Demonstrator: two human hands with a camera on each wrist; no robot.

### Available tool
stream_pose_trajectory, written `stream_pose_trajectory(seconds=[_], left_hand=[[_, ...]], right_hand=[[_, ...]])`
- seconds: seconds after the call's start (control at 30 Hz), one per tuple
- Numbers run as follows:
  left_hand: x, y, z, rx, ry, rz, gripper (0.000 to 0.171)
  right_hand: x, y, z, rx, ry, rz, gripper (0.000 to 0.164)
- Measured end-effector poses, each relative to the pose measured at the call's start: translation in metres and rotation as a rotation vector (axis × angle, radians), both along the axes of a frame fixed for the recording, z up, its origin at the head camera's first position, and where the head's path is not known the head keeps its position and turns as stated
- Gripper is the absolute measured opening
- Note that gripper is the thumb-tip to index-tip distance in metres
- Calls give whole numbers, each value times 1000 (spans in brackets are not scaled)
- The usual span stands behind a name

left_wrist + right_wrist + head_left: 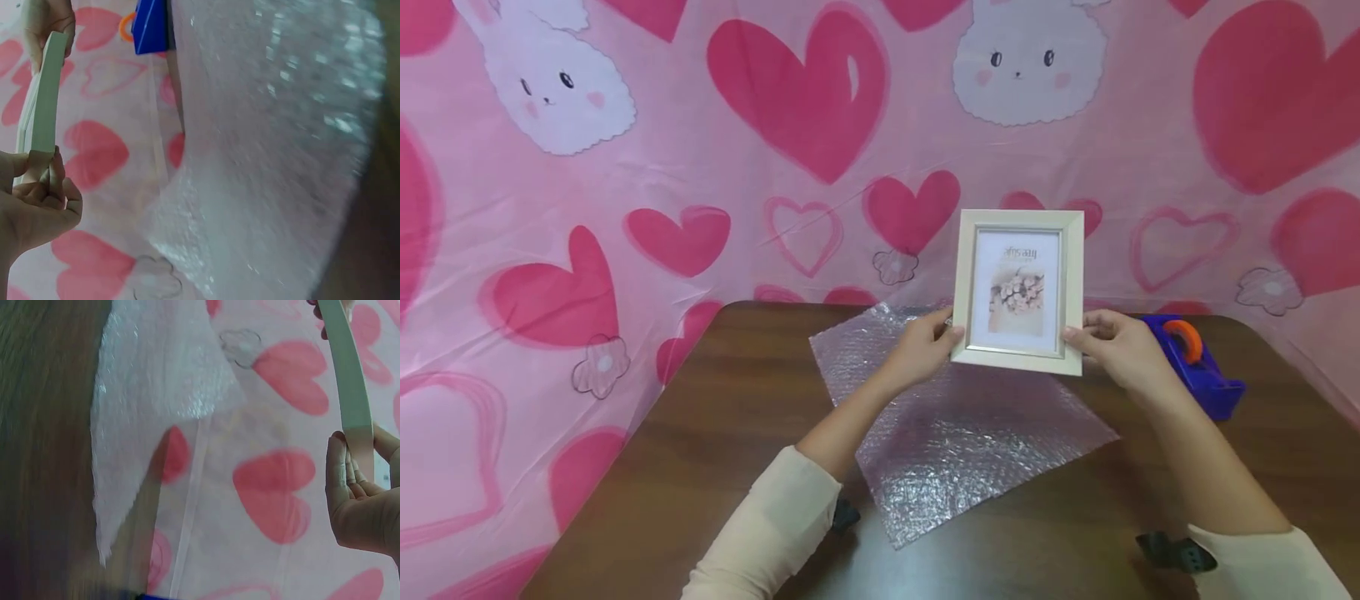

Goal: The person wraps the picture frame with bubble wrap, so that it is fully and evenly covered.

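A cream picture frame [1021, 358] with a silver inner edge is held upright above the table, its flower print facing the head camera and its lettering upside down. My left hand [922, 343] pinches the lower left corner, thumb in front and fingers behind. On the opposite side, my right hand [1116, 346] grips the lower right edge the same way. The left wrist view shows the frame's side edge [47, 94] between thumb and curled fingers. Below the frame, a sheet of bubble wrap [955, 450] lies spread on the table, partly hidden by the left arm and frame.
A blue tape dispenser [1213, 392] with an orange roll [1183, 342] stands at the right, partly behind the right arm. The brown wooden table [715, 433] reaches back to a pink cloth [760, 167] printed with hearts and rabbits.
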State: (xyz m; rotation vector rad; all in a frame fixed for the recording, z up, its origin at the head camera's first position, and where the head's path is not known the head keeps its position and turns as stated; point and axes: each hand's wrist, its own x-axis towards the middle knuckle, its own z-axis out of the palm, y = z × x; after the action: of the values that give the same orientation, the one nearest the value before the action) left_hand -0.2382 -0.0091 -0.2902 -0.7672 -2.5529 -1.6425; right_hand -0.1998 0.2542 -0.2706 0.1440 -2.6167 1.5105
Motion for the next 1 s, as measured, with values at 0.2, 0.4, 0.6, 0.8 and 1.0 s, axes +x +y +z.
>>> stream_pose_trajectory(seconds=[0.2,0.4,0.6,0.8,1.0], left_hand=[[-1,-24,-9,-38,-24,49,42],[-2,-42,-19,-118,-30,101,39],[-3,-55,-35,-215,-92,141,35],[-4,-63,-48,-277,-130,160,26],[-5,-68,-55,-368,-180,175,26]], right_hand=[[-8,-23,-9,181,27,33,45],[-17,-41,-23,285,-2,69,45],[-27,-59,-48,333,-62,115,41],[-37,-69,-68,329,-142,161,35],[-43,-74,-76,328,-229,232,34]])
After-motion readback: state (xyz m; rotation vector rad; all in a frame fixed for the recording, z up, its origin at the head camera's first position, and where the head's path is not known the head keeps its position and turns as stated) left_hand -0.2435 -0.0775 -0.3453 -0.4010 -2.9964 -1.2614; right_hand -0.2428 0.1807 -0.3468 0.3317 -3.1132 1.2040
